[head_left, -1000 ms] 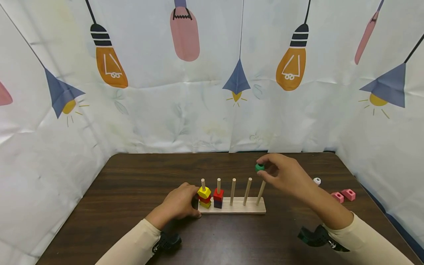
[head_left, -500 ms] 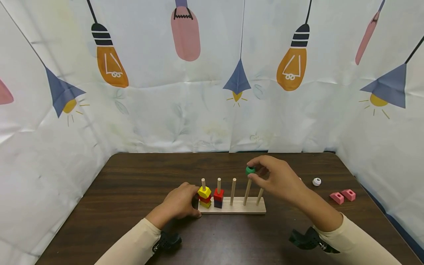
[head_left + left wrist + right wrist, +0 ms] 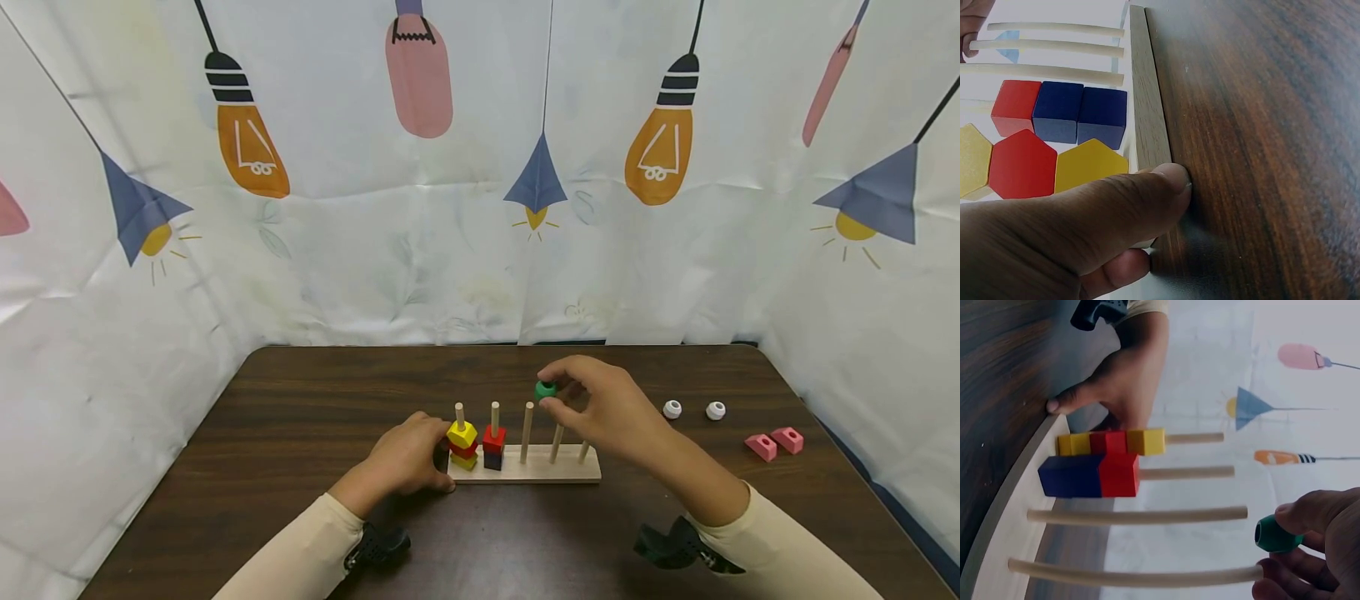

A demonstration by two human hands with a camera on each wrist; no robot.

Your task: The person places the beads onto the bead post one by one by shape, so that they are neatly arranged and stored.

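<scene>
My left hand [image 3: 407, 457] grips the left end of a wooden peg stand [image 3: 543, 473], its thumb [image 3: 1147, 187] on the base's front edge. Between thumb and finger, my right hand [image 3: 606, 402] pinches a green bead [image 3: 1277, 534]. That bead hovers just beyond the tip of the third peg [image 3: 1141, 516], apart from it. The leftmost peg carries yellow and red hexagonal blocks [image 3: 1024, 164]. On the second peg sit two dark blue cubes [image 3: 1058, 111] below a red cube [image 3: 1017, 106]. No blocks sit on the pegs farther right, partly covered by my right hand in the head view.
Two white beads [image 3: 672, 409] lie on the dark wooden table [image 3: 300, 433] right of the stand. Beyond them are two pink blocks [image 3: 762, 447] with holes. A printed cloth [image 3: 337, 267] hangs behind the table.
My right hand has carried the green bead leftward, from above the rightmost peg to near the third peg. Both white beads are now uncovered. My left hand has stayed put.
</scene>
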